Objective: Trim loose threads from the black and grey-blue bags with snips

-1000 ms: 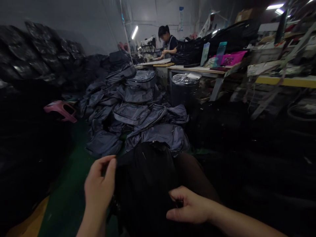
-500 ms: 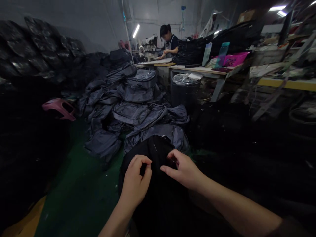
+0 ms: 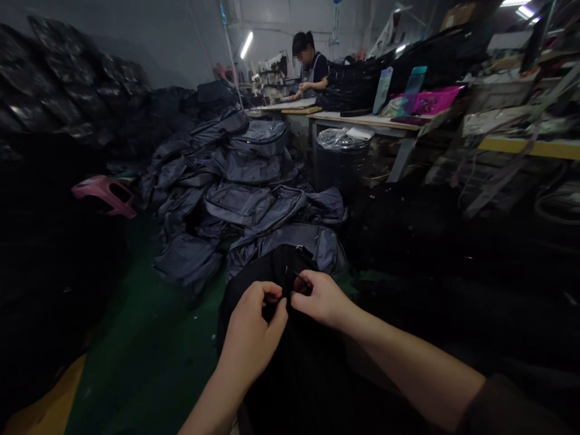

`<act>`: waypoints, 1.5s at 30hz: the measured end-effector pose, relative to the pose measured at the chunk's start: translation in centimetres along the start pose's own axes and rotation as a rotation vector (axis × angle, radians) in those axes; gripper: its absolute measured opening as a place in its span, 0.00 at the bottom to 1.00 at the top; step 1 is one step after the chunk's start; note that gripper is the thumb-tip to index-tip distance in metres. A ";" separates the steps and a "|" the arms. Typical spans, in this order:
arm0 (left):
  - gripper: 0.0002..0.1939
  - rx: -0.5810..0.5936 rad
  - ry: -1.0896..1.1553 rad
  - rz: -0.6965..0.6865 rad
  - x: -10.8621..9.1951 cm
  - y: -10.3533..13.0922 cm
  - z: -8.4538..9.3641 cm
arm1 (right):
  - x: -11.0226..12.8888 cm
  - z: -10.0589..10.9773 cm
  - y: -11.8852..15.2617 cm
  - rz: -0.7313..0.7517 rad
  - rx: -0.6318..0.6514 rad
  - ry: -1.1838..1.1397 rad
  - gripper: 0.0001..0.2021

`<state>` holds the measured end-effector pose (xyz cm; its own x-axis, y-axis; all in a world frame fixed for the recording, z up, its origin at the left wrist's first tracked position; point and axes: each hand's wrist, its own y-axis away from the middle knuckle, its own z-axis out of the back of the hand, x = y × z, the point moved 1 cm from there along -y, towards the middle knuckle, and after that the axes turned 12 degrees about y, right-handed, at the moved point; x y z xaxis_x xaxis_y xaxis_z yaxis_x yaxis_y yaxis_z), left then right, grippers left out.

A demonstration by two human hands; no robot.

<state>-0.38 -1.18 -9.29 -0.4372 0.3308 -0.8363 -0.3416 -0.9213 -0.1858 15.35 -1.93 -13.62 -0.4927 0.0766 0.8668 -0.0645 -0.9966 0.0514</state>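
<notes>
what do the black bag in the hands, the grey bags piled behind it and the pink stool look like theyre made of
Black bag: looks like matte woven fabric, soft and creased; too dark to tell more. Grey bags: likely nylon or polyester, with a faint sheen and slumped folds. Pink stool: seemingly moulded plastic, smooth and glossy.

Dim workshop, green floor (image 3: 149, 350) showing between heaps, grey bags (image 3: 254, 199) piling up at centre, fluorescent tube (image 3: 247, 44) glowing on the grey wall (image 3: 172, 42), person (image 3: 310, 63) sitting at a far counter (image 3: 362, 124), black bin (image 3: 339, 163) standing beside it
</notes>
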 end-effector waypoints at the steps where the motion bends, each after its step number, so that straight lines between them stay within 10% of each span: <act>1: 0.07 -0.002 0.008 0.002 0.0 0.0 0.0 | 0.1 0.0 0.0 0.009 -0.031 0.012 0.06; 13: 0.06 -0.012 -0.003 -0.104 0.1 0.3 -0.4 | 0.5 -0.6 -1.0 -0.078 -0.095 -0.099 0.06; 26: 0.10 0.104 -0.111 -0.121 0.4 -0.1 -1.0 | -0.4 0.8 -0.2 -0.190 0.179 -0.781 0.06; 35: 0.15 0.238 -0.063 0.118 -0.7 -2.3 0.1 | -0.4 0.2 -0.1 -0.103 0.193 -0.637 0.06; 45: 0.17 0.225 -0.150 -0.003 -0.5 -3.5 0.0 | -0.6 0.1 0.1 -0.093 0.127 -0.610 0.05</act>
<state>1.07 1.92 -8.25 -0.5486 0.3757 -0.7470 -0.5120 -0.8572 -0.0551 15.71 -2.06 -14.14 0.0964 0.1697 0.9808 0.0392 -0.9852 0.1666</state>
